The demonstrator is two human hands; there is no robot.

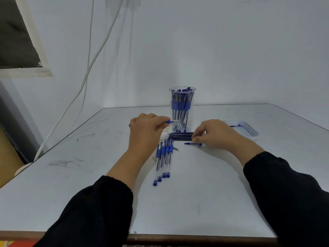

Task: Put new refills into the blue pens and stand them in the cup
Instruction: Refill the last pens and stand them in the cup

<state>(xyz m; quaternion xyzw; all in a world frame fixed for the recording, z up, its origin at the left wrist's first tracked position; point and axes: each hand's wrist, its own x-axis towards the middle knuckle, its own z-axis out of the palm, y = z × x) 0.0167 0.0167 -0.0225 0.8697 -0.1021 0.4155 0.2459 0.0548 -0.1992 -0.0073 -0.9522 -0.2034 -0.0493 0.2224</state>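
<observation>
The left hand (146,129) grips a blue pen (171,121) with curled fingers, its grip section and tip poking out to the right toward the cup; the other end of the barrel shows just past the left side of the hand. The right hand (211,134) reaches in from the right, its fingertips (195,139) pinching the end of a bundle of dark refills (180,136) that lies crosswise on the tabletop (204,193) between the two hands.

Behind the refills stands a clear plastic cup (182,109), upright and packed with blue pens. In front of the refills, a row of four loose blue pens (163,159) lies side by side, their end plugs pointing toward the person. A small blue pen part (193,143) lies alone just beneath the right hand; whether it is a cap or a tip piece is unclear. A shallow clear tray (249,130) sits to the right behind the right hand, with something blue inside it.

Both forearms wear black sleeves (99,207). White cables (89,72) hang down the wall to the left.
</observation>
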